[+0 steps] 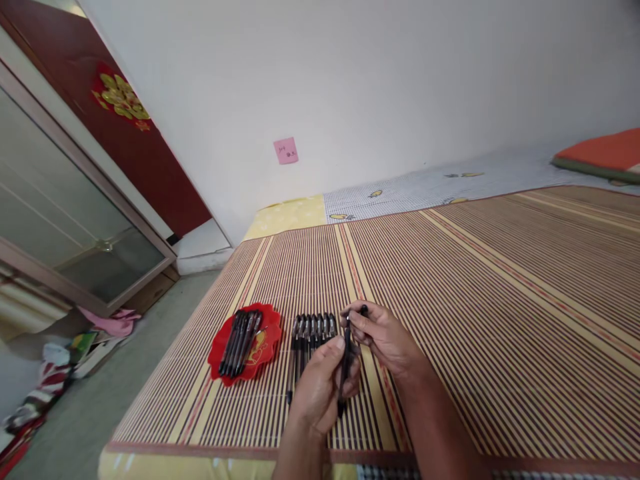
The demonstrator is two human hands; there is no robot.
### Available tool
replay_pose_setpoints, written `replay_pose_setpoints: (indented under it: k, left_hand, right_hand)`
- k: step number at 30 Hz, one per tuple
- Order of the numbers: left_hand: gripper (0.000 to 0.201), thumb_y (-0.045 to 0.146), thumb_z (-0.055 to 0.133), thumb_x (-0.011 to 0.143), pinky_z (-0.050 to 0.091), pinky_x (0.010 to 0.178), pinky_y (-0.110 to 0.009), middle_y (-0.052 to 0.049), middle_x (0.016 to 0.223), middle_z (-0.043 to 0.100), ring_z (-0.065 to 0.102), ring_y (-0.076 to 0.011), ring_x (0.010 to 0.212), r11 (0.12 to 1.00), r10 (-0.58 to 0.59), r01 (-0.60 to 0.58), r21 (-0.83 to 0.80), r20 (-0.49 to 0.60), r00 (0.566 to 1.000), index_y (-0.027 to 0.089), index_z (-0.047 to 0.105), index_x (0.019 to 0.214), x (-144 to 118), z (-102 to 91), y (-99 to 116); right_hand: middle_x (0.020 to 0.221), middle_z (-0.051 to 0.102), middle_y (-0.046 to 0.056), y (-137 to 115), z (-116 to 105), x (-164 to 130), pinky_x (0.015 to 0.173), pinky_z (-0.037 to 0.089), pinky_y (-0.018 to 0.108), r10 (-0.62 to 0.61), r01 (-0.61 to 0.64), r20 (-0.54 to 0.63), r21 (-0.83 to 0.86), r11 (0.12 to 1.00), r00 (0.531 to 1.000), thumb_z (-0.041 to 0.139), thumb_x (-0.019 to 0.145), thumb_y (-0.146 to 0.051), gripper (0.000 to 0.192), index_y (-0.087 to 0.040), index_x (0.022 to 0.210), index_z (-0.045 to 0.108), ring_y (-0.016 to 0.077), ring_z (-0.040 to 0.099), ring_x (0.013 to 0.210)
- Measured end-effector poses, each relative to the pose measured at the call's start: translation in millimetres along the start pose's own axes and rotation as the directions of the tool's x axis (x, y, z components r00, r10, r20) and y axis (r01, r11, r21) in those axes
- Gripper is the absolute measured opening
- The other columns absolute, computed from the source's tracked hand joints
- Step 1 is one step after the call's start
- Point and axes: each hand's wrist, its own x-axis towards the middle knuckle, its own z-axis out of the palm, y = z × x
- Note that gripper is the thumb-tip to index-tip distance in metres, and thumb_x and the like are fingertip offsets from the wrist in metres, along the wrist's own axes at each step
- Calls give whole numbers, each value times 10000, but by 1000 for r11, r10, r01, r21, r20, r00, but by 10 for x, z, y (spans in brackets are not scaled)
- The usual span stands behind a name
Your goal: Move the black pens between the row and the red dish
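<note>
My left hand is closed around a black pen, which stands nearly upright in the view with its slim tip toward the far side. Just beyond that tip, my right hand pinches a short black piece that looks like a pen cap. A row of several black pens lies side by side on the striped mat, partly hidden behind my left hand. Farther left, a red scalloped plate carries several more black pens.
The striped bamboo mat covers a bed against a white wall. A pink note is stuck on the wall. At the far right lies an orange folded cloth or cushion. Left of the bed, clothes lie by a glass-paned door.
</note>
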Motion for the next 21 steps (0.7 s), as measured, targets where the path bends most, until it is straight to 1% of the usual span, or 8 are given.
replay_pose_setpoints:
  k: [4,7,9,13,15,16,18,21]
  left_hand:
    - [482,535,824,690,221,438,-183,32,604,517,358,-55,461,998,3,2,58,-78,997,164,534,793,14,1,-25]
    - [473,526,842,666,273,475,-182,27,638,526,401,-66,514,988,30,-11,153,-122,992,156,567,771,26,-53,-28]
    - [449,520,839,667,305,507,-187,30,617,511,409,-74,536,967,64,-29,255,-129,990,142,603,729,31,-124,-12]
    - [427,524,830,656,361,538,-202,8,626,553,466,-101,573,902,153,-51,429,-207,966,128,676,698,27,-300,66]
    - [422,527,826,653,387,531,-212,-3,642,582,497,-115,573,885,181,-52,463,-238,954,131,693,709,20,-367,111]
    - [424,529,829,644,397,524,-216,-5,643,592,508,-120,568,884,191,-53,464,-256,948,133,696,714,16,-390,132]
    - [439,537,841,616,409,512,-216,0,630,596,519,-123,556,894,222,-72,442,-298,928,137,697,727,10,-419,166]
    - [463,541,860,580,431,521,-211,12,629,599,525,-115,557,913,274,-129,387,-348,897,141,692,742,6,-433,202]
  right_hand:
    - [734,634,0,-23,6,28,504,367,224,-23,31,-109,71,997,994,863,648,-407,325,-183,799,683,82,479,556]
    - [785,656,13,-37,-33,58,556,442,239,-83,114,-218,133,984,972,873,643,-395,326,-190,809,682,94,527,596]
    - [793,656,8,-50,-83,71,572,470,236,-130,202,-330,191,961,935,892,623,-372,327,-195,784,670,95,540,609]
    - [805,652,-9,-100,-201,57,624,525,235,-158,332,-566,217,918,809,905,613,-345,333,-204,765,645,97,571,645]
    - [807,652,-16,-119,-256,42,636,538,231,-168,355,-628,185,916,760,887,643,-356,318,-204,783,645,95,587,659]
    - [802,652,-19,-121,-280,37,635,538,223,-175,357,-636,169,919,752,877,656,-358,311,-203,791,645,91,590,658]
    - [795,661,-18,-108,-315,33,605,530,210,-175,306,-601,122,944,780,864,665,-352,303,-199,818,652,86,586,634]
    - [731,666,-4,-48,-311,42,514,499,217,-117,83,-442,-94,992,889,817,700,-341,272,-182,859,664,101,577,564]
